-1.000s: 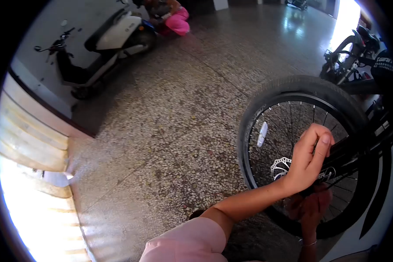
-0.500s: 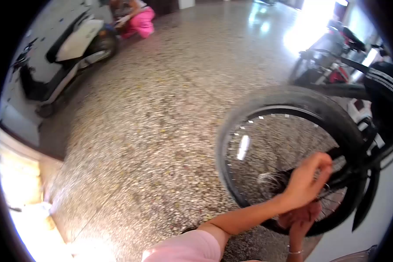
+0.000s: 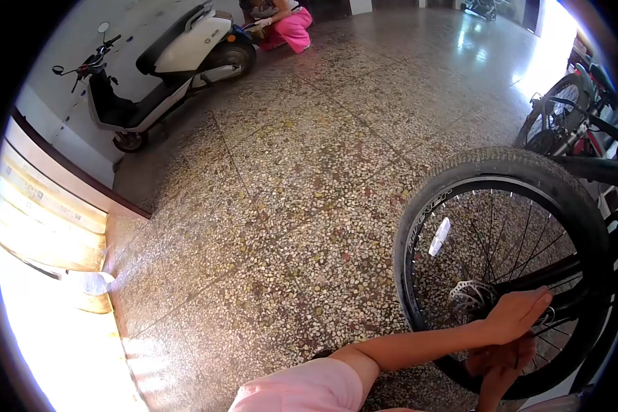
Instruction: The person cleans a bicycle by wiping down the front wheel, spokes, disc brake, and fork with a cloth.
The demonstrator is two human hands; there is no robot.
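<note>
A bicycle wheel (image 3: 438,172) with a knobby black tyre stands at the lower right, with thin spokes and a white reflector (image 3: 439,237). At its hub sits a silver brake disc (image 3: 472,294). My left hand (image 3: 518,316) reaches in from the pink sleeve beside the black fork (image 3: 566,271), fingers pressed together and bent at the far side. Just below it, my right hand (image 3: 501,357) is in shadow in front of the spokes, fingers curled. What either hand grips, if anything, is hidden.
A white and black scooter (image 3: 192,48) leans by the left wall. Beyond it crouches a person in pink trousers (image 3: 292,31). More bicycles (image 3: 563,110) stand at the right. Bright yellowish packages (image 3: 55,213) lie at the left edge. Speckled stone floor (image 3: 288,206) stretches between.
The view has swung left, so the wheel, scooter and both hands appear further right. The picture is sharper. My left hand's fingers look straighter, and both hands stay by the fork.
</note>
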